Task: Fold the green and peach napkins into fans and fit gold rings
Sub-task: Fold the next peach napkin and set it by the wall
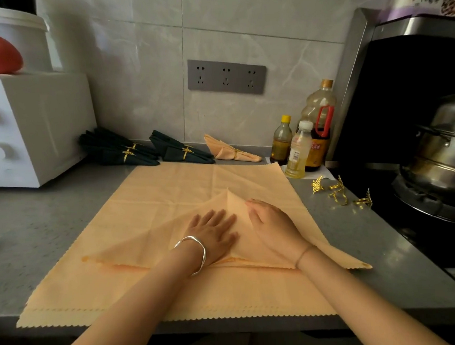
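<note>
Right now both hands lie flat on the large peach scallop-edged cloth napkin (169, 203), which is spread over the grey speckled stone counter (49, 225) and serves as the landmark for all that follows; the left hand (212, 234), fingers spread and palm down, presses the middle of a triangular flap folded up from the napkin's near edge; the right hand (272, 227), fingers together and palm down, presses the flap's right slope; neither pinches anything, and the flat pressure looks meant to set the crease and stop the cloth sliding.

Behind the napkin's far edge, against the tiled wall, lie the dark green fan-folded napkins (144, 151) already banded with gold rings, in two small stacks; just right of them rests one finished peach fan (230, 152), ringed too; parking them at the back probably keeps the working space free.

Beyond the napkin's right edge, a loose scatter of gold leaf-shaped rings (340, 191) waits on the counter, near the right hand for the fitting step.

At the napkin's far right corner stand three plastic bottles (300, 145): a small yellow-capped one of brownish liquid, a white-capped one of pale yellow liquid, and a tall one with a red handle, dark at its base; further right a lidded steel pot (445, 151) sits on the stove, contents hidden.
</note>
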Action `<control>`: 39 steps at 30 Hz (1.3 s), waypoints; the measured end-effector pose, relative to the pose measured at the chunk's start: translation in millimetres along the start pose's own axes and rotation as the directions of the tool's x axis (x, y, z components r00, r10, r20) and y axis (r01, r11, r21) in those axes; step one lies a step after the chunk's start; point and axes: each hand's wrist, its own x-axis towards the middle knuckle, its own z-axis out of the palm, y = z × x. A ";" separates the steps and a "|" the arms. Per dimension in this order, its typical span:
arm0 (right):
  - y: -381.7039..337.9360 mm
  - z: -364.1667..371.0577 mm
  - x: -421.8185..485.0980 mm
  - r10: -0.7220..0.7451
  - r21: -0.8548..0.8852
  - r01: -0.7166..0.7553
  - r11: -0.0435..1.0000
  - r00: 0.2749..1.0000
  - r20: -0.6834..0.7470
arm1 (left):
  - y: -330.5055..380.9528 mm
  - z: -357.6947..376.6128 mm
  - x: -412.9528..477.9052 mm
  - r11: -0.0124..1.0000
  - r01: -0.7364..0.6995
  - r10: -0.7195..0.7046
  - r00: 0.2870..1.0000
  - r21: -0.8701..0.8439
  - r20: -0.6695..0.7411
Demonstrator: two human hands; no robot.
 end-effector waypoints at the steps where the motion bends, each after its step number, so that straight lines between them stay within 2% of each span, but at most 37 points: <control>1: 1.5 3.2 8.6 -0.022 -0.051 0.026 0.998 0.996 0.084 | 0.0 0.1 0.2 1.000 0.001 -0.001 1.000 0.000 -0.001; 3: 6.6 10.7 17.8 -0.040 -0.128 0.069 0.989 0.975 0.217 | -0.4 0.8 -0.1 1.000 0.007 -0.007 1.000 -0.006 -0.004; 5: 16.5 16.2 17.5 -0.049 -0.155 0.096 0.983 0.957 0.285 | -0.3 1.7 0.2 1.000 0.012 -0.012 1.000 -0.014 -0.005; 16: 74.5 -26.1 -55.9 -0.095 -0.183 0.178 0.967 0.916 0.389 | 0.9 1.8 1.3 1.000 0.017 -0.017 1.000 -0.017 0.000; 28: 100.2 -64.6 -111.4 0.007 -0.236 0.103 0.966 0.904 0.427 | 2.0 -0.6 -1.9 1.000 0.014 -0.014 1.000 -0.026 0.006; 31: 83.2 -59.7 -103.4 -0.054 -0.236 0.153 0.960 0.923 0.381 | 3.0 -2.7 -8.5 0.998 0.000 0.000 1.000 -0.057 -0.007; 36: 56.8 -41.4 -95.7 -0.222 -0.103 0.293 0.950 0.872 0.436 | 8.5 -5.3 -42.8 0.996 -0.065 0.066 0.998 -0.053 0.016; 39: 53.2 -33.2 -93.3 -0.249 -0.083 0.320 0.944 0.853 0.459 | 8.7 -0.7 -68.0 0.989 -0.123 0.124 0.992 -0.078 0.003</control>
